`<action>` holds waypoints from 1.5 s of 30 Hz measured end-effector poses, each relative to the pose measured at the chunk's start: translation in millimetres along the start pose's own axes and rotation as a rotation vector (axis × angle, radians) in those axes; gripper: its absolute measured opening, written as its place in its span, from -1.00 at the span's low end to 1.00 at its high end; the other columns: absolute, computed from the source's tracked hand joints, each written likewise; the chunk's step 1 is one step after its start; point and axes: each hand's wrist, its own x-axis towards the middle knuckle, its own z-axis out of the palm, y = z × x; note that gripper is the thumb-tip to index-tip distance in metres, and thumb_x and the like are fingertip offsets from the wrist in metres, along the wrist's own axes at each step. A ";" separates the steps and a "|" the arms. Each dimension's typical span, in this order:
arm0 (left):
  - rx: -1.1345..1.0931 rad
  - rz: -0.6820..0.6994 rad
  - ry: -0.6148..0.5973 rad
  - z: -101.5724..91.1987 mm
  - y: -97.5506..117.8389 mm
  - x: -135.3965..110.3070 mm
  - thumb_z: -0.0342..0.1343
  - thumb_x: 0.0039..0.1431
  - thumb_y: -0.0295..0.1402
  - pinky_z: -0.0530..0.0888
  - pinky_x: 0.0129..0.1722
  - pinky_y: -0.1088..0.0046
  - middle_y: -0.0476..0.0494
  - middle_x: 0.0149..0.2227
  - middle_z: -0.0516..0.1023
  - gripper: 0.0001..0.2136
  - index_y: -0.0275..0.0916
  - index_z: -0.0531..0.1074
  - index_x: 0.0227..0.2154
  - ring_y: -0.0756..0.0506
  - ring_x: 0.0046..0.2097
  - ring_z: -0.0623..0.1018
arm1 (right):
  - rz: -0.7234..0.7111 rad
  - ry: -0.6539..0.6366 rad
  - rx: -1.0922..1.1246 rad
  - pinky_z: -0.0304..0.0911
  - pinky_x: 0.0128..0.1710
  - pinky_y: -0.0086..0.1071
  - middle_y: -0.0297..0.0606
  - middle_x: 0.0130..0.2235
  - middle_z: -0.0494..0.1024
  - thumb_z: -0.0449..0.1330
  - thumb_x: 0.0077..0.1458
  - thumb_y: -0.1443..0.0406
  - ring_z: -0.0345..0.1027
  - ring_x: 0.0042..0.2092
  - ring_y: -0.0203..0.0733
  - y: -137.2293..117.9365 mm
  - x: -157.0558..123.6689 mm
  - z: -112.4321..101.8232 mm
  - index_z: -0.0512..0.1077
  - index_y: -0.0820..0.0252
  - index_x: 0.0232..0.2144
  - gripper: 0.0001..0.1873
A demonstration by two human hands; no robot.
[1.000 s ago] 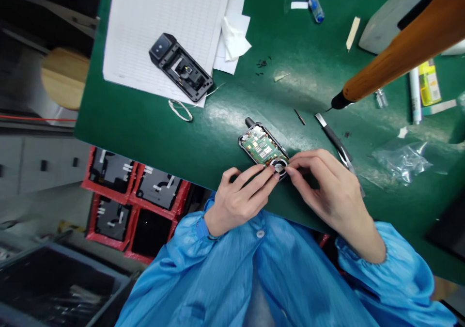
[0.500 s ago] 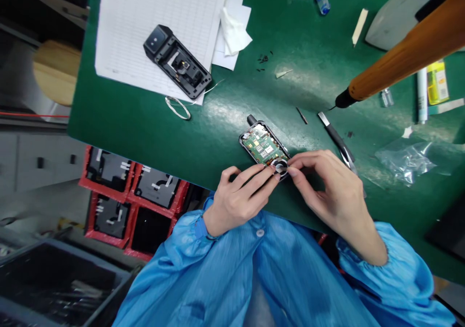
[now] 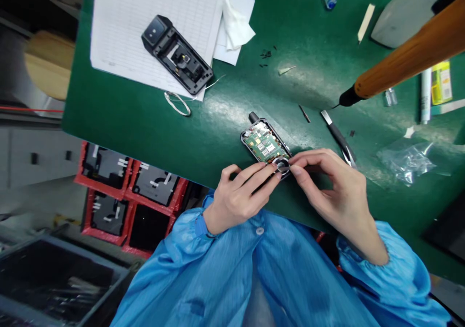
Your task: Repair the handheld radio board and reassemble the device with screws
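Observation:
An opened handheld device [image 3: 266, 142] lies tilted on the green table, with its green circuit board bare and a stubby black knob or antenna at its upper end. At its lower end sits a round, silver-rimmed part [image 3: 282, 163], which looks like a speaker. My left hand [image 3: 244, 195] holds that lower end from the left, fingertips against the round part's edge. From the right, my right hand [image 3: 332, 186] pinches thumb and forefinger together at the round part; a thin, small piece seems to be between them, too small to name.
A black device housing [image 3: 177, 55] lies on printed sheets [image 3: 119, 41] at upper left, near a looped white wire [image 3: 177, 105]. Tweezers [image 3: 337, 137], an orange electric screwdriver [image 3: 403, 58] and a clear plastic bag [image 3: 409, 162] are right. Red-edged trays [image 3: 127, 196] sit below the table's left edge.
The view has shifted slightly. Both hands stay at the device's lower end, with only a slight change of the right fingertips at the round part.

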 end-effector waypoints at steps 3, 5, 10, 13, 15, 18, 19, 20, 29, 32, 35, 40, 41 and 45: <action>-0.004 -0.002 0.006 0.5 0.2 1.0 0.19 0.55 -0.49 0.38 0.07 0.20 -0.09 0.10 0.88 -0.75 -0.17 0.74 0.09 -0.12 0.09 0.78 | 0.045 0.020 0.038 0.65 -0.14 -0.36 -0.23 -0.02 0.80 0.34 0.51 0.35 0.72 -0.10 -0.22 -1.0 -0.8 -2.6 0.54 0.05 -0.10 -0.92; -0.005 -0.003 0.019 1.7 -0.1 0.2 0.21 0.53 -0.49 0.38 0.07 0.20 -0.09 0.09 0.88 -0.75 -0.16 0.74 0.09 -0.12 0.08 0.78 | 0.020 0.035 0.003 0.64 -0.15 -0.36 -0.23 -0.03 0.80 0.37 0.48 0.37 0.72 -0.10 -0.22 -1.7 -1.2 -2.7 0.55 0.06 -0.11 -0.90; -0.026 0.004 0.087 7.6 -0.3 -3.9 0.25 0.51 -0.43 0.40 0.08 0.20 -0.11 0.07 0.89 -0.79 -0.17 0.73 0.07 -0.14 0.10 0.80 | -0.104 0.078 -0.128 0.62 -0.13 -0.32 -0.20 -0.07 0.77 0.43 0.42 0.41 0.70 -0.11 -0.19 -1.9 -0.8 3.0 0.55 0.07 -0.11 -0.84; -0.028 -0.007 0.129 10.4 0.5 -4.2 0.24 0.50 -0.42 0.40 0.06 0.20 -0.09 0.02 0.89 -0.79 -0.15 0.73 0.06 -0.12 0.07 0.82 | -0.109 0.077 -0.117 0.61 -0.11 -0.31 -0.21 -0.08 0.77 0.45 0.41 0.40 0.70 -0.11 -0.19 -0.7 0.0 5.8 0.55 0.08 -0.14 -0.84; -0.021 -0.011 0.140 11.2 1.0 -3.6 0.23 0.50 -0.43 0.40 0.06 0.21 -0.06 0.00 0.89 -0.78 -0.12 0.73 0.06 -0.11 0.06 0.83 | -0.074 0.080 -0.079 0.59 -0.15 -0.33 -0.22 -0.09 0.76 0.47 0.40 0.38 0.69 -0.13 -0.20 0.2 0.6 6.5 0.56 0.08 -0.16 -0.84; -0.021 -0.006 0.144 11.6 1.3 -3.8 0.23 0.50 -0.44 0.39 0.05 0.22 -0.08 -0.02 0.87 -0.78 -0.13 0.74 0.05 -0.11 0.06 0.83 | -0.006 0.081 -0.018 0.57 -0.21 -0.37 -0.24 -0.10 0.74 0.49 0.39 0.35 0.65 -0.16 -0.24 0.7 1.7 6.9 0.56 0.09 -0.19 -0.84; -0.023 -0.005 0.145 11.8 1.3 -4.5 0.24 0.49 -0.45 0.39 0.06 0.21 -0.10 -0.02 0.87 -0.78 -0.15 0.74 0.05 -0.12 0.06 0.83 | 0.018 0.081 0.007 0.56 -0.22 -0.38 -0.25 -0.11 0.73 0.49 0.38 0.34 0.63 -0.17 -0.26 0.6 2.2 7.2 0.56 0.09 -0.20 -0.83; -0.027 -0.006 0.146 12.1 1.3 -5.4 0.25 0.47 -0.45 0.38 0.07 0.21 -0.12 -0.02 0.86 -0.77 -0.16 0.74 0.05 -0.13 0.07 0.82 | 0.041 0.080 0.034 0.56 -0.23 -0.39 -0.26 -0.12 0.73 0.50 0.37 0.33 0.62 -0.18 -0.27 0.3 2.9 7.5 0.56 0.09 -0.22 -0.82; -0.043 -0.034 0.135 17.3 2.0 -12.8 0.27 0.46 -0.43 0.36 0.16 0.16 -0.09 0.01 0.85 -0.70 -0.08 0.73 0.15 -0.17 0.08 0.83 | 0.196 0.083 0.234 0.44 -0.32 -0.37 -0.31 -0.17 0.66 0.57 0.27 0.32 0.47 -0.26 -0.30 -0.2 9.5 8.5 0.58 0.07 -0.31 -0.77; -0.050 -0.034 0.161 17.4 2.3 -11.0 0.26 0.46 -0.46 0.38 0.12 0.18 -0.10 -0.01 0.85 -0.73 -0.14 0.73 0.11 -0.15 0.07 0.83 | 0.227 0.073 0.263 0.43 -0.29 -0.36 -0.31 -0.17 0.65 0.60 0.25 0.30 0.47 -0.23 -0.29 -1.2 9.8 6.1 0.62 0.06 -0.28 -0.79; -0.066 -0.052 0.198 16.8 1.7 -9.8 0.27 0.48 -0.42 0.40 0.09 0.18 -0.10 -0.03 0.85 -0.79 -0.15 0.72 0.07 -0.15 0.06 0.81 | 0.236 0.052 0.248 0.38 -0.30 -0.33 -0.32 -0.17 0.64 0.60 0.26 0.29 0.44 -0.25 -0.30 -2.4 9.9 4.6 0.61 0.07 -0.29 -0.78; -0.068 -0.054 0.245 16.5 -0.5 -10.6 0.24 0.52 -0.39 0.43 0.05 0.19 -0.01 -0.14 0.83 -0.82 -0.06 0.72 0.00 -0.12 -0.03 0.77 | 0.201 0.052 0.179 0.33 -0.25 -0.29 -0.33 -0.21 0.66 0.59 0.27 0.28 0.42 -0.26 -0.28 -1.6 9.4 6.8 0.58 0.07 -0.31 -0.76; -0.068 -0.048 0.252 16.6 -0.8 -10.8 0.23 0.52 -0.40 0.43 0.04 0.20 -0.01 -0.16 0.82 -0.82 -0.06 0.72 -0.01 -0.11 -0.05 0.76 | 0.201 0.057 0.185 0.34 -0.22 -0.29 -0.34 -0.22 0.67 0.59 0.26 0.28 0.44 -0.24 -0.27 -1.3 8.7 7.4 0.58 0.06 -0.31 -0.75; -0.079 -0.031 0.256 17.0 -1.2 -10.9 0.26 0.47 -0.43 0.43 0.00 0.19 -0.03 -0.18 0.82 -0.82 -0.11 0.72 -0.01 -0.11 -0.08 0.74 | 0.243 0.080 0.191 0.34 -0.20 -0.26 -0.35 -0.24 0.71 0.58 0.28 0.28 0.54 -0.21 -0.21 -1.2 4.6 8.6 0.60 0.04 -0.27 -0.80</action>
